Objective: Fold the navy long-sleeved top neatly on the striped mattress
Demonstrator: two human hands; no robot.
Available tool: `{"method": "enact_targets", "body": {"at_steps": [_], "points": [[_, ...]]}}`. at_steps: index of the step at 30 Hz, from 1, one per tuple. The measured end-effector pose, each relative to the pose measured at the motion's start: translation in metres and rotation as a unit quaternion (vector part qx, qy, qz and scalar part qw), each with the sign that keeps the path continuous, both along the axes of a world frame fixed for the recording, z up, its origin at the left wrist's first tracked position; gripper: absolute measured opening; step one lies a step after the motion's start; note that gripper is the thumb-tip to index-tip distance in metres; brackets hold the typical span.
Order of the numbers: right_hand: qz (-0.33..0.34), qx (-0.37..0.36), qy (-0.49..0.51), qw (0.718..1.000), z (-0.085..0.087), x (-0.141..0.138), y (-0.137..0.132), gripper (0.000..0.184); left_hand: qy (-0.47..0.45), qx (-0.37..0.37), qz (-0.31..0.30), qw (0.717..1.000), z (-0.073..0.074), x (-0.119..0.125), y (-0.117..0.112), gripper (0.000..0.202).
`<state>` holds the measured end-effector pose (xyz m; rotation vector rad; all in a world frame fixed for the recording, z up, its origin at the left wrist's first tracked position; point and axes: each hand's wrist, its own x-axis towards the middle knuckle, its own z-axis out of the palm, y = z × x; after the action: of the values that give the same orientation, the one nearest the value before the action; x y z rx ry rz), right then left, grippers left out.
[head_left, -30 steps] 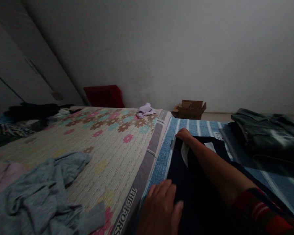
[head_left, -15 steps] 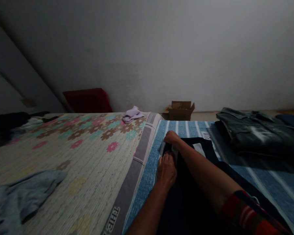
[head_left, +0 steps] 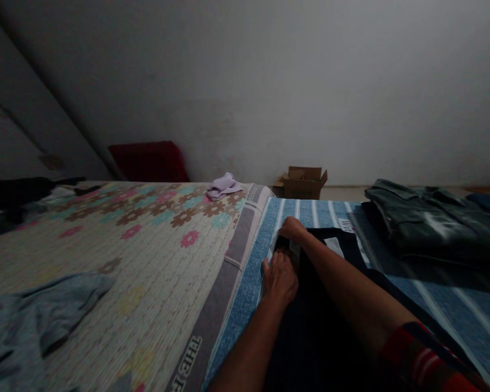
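Note:
Dark navy trousers (head_left: 310,326), as far as the dim light shows, lie on the blue striped sheet in front of me. Pale patches, perhaps pocket lining, show near their top edge. My right hand (head_left: 293,228) reaches across to the far left corner and is closed on the edge of the trousers. Just nearer to me, my left hand (head_left: 281,276) rests on their left side, thumb apart and fingers laid on the cloth. The lower part of the trousers sinks into shadow beneath my arms.
Folded dark jeans or a denim jacket (head_left: 436,223) lie at the right on the striped sheet (head_left: 445,305). A grey garment (head_left: 57,310) and a lilac cloth (head_left: 223,187) lie on the flowered mat (head_left: 155,283). Behind are an open cardboard box (head_left: 302,188) and a red object (head_left: 149,160).
My left hand's fingers have flattened from a more curled pose on the trousers. My right hand stays at the far left corner. The view has shifted slightly.

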<state>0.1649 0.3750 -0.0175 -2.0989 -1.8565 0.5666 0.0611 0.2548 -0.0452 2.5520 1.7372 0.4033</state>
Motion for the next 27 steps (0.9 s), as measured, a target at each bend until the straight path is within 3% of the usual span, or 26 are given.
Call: {"method": "enact_targets", "body": {"at_steps": [6, 11, 20, 23, 27], "points": [[0.027, 0.024, -0.004, 0.999, -0.003, 0.005, -0.002, 0.026, -0.020, -0.008, 0.016, 1.000, 0.015, 0.003, 0.031, 0.030], [0.054, 0.038, -0.017, 0.998, 0.001, 0.015, -0.009, 0.036, -0.018, -0.011, 0.004, 1.000, 0.015, 0.004, 0.037, 0.034], [0.105, 0.030, -0.049, 0.993, 0.023, 0.054, -0.079, 0.046, 0.000, -0.018, 0.003, 1.000, 0.009, 0.002, 0.041, 0.029], [0.099, 0.068, -0.120, 0.985, 0.033, 0.052, -0.102, 0.041, 0.008, -0.021, 0.004, 1.000, 0.012, 0.003, 0.043, 0.026], [0.136, 0.150, -0.273, 0.940, 0.036, 0.042, -0.124, 0.023, 0.015, -0.023, 0.014, 1.000, 0.014, 0.004, 0.048, 0.022]]}}
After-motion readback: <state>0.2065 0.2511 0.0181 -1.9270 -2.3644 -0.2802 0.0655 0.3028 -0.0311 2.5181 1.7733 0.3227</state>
